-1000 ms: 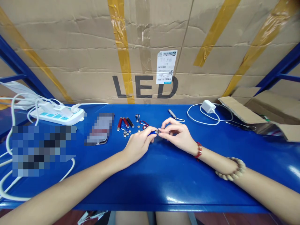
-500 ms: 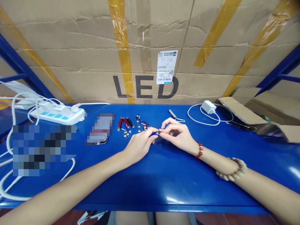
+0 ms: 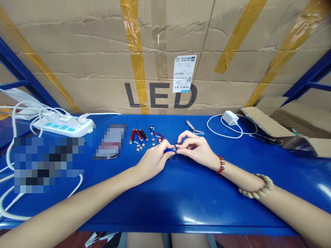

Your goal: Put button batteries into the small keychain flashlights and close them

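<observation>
My left hand is closed around a slim blue mini flashlight tube, whose silvery round end points right. At that end my right hand is closed in a pinch, thumb and fingertips touching it; whether a small part sits between them is hidden. Behind my left hand lie two red tubes and a black tube. Close by are several silver button cells, a red carabiner clip, a blue clip and a dark end cap with a clip.
A silver tube with a clip lies at the back. White charger and cable stand right, near an open carton. At left are a phone, a power strip and loose cables. A big cardboard box walls off the back.
The tube's silver end has turned more toward me, and more of the blue body shows. My right fingertips have shifted slightly around that end. The other items lie as before.
</observation>
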### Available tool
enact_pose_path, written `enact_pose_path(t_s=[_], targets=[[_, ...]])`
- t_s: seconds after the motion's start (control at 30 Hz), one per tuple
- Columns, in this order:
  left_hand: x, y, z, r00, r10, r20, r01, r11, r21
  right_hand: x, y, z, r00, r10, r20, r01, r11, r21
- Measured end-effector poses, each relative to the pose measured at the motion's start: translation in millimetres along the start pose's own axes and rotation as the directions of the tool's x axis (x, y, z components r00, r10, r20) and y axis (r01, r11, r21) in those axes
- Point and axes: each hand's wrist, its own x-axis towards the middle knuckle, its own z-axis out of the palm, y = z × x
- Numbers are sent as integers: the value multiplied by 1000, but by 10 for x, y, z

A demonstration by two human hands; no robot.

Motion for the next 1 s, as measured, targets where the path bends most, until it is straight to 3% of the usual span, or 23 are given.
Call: enact_pose_path(t_s=[0.2,0.5,1.0], targets=[[-5,-27,5,995,99,7,-99,992,77,-18,3,-10,996,53,74,-59,996,73],[-5,-85,30,978,206,-13,-202,967,156,-35,-26,29,997,21,69,-30,992,122],[-20,-96,49,951,302,-68,-270,916,296,-38,-53,35,995,58,85,-57,998,-15]])
